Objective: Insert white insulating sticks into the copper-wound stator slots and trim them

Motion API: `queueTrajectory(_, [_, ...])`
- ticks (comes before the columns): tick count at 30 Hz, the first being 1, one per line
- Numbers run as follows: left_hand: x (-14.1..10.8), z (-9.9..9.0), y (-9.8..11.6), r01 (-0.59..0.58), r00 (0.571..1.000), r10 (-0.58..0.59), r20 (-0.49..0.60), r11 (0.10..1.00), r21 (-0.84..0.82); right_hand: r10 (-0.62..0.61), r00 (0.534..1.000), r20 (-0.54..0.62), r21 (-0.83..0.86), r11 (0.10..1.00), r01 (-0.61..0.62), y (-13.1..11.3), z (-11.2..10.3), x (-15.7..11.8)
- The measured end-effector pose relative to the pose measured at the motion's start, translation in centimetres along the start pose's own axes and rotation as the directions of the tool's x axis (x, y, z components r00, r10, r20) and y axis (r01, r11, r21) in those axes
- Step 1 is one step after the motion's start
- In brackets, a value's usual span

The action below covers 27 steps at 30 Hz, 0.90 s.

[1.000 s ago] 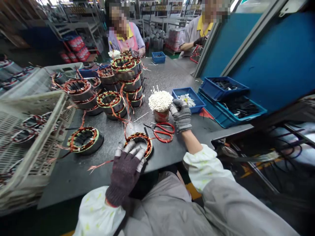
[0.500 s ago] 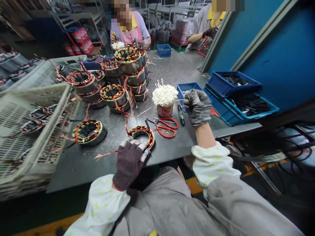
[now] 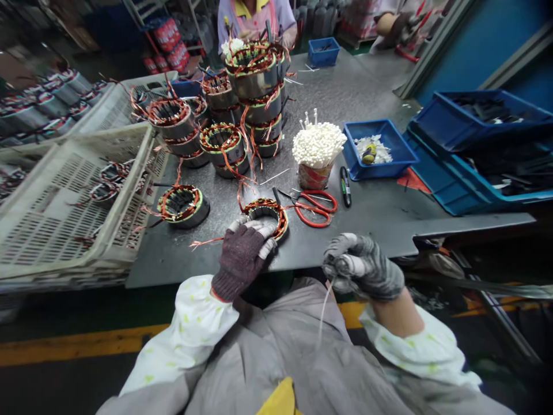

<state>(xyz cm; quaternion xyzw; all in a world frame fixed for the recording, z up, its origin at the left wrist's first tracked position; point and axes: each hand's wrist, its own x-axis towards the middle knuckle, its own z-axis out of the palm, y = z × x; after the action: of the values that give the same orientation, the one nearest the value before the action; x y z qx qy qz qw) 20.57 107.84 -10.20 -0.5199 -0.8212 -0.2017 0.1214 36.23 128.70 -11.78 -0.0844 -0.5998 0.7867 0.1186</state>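
resting over the near rim of a copper-wound stator (image 3: 283, 219), the left hand (image 3: 244, 251) has its fingers slightly apart; whether they grip, i cannot tell. that stator sits just inside the front edge of the gray workbench (image 3: 371, 219). farther right, across the same edge, the right hand (image 3: 360, 265) has its fingers curled narrow around a thin white strand (image 3: 322, 317) hanging above the lap. open bench surface lies between that hand and the red-handled scissors (image 3: 313, 223), a black marker (image 3: 345, 187) near them. stacked stators (image 3: 253, 80) crowd the left side; a blue bin (image 3: 380, 170) borders the right.
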Motion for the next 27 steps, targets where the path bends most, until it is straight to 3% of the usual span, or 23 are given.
queueTrajectory(2, [0.0,-0.2,0.0,0.015,1.0,-0.014,0.027,0.999,-0.029,-0.026,0.999,-0.022,-0.074,0.997,0.025,-0.3,0.7,1.5])
queueTrajectory(4, [0.1,-0.1,0.1,0.023,0.999,-0.022,0.029,0.999,-0.023,-0.194,0.971,-0.137,-0.264,0.952,0.153,0.0,2.0,3.7])
queueTrajectory(6, [0.1,0.1,0.2,0.029,1.0,-0.029,-0.002,1.0,0.0,-0.307,0.94,-0.151,-0.369,0.9,0.235,0.8,3.5,5.9])
queueTrajectory(9, [0.0,0.8,0.1,0.045,0.998,-0.044,-0.044,0.999,0.019,-0.274,0.957,-0.09,-0.299,0.925,0.237,1.8,5.0,7.5])
queueTrajectory(14, [-0.3,1.2,-0.1,0.062,0.998,-0.061,-0.026,0.998,0.028,-0.125,0.992,0.019,-0.161,0.979,0.127,2.2,5.0,6.0])
queueTrajectory(22, [0.0,0.9,0.1,0.064,0.998,-0.064,0.002,0.996,0.07,-0.333,0.929,0.162,-0.37,0.852,0.37,1.7,5.2,6.1])
queueTrajectory(27, [-0.2,0.5,0.1,0.046,0.999,-0.046,0.013,0.999,0.011,-0.359,0.933,0.034,-0.271,0.895,0.354,1.4,3.8,4.1])
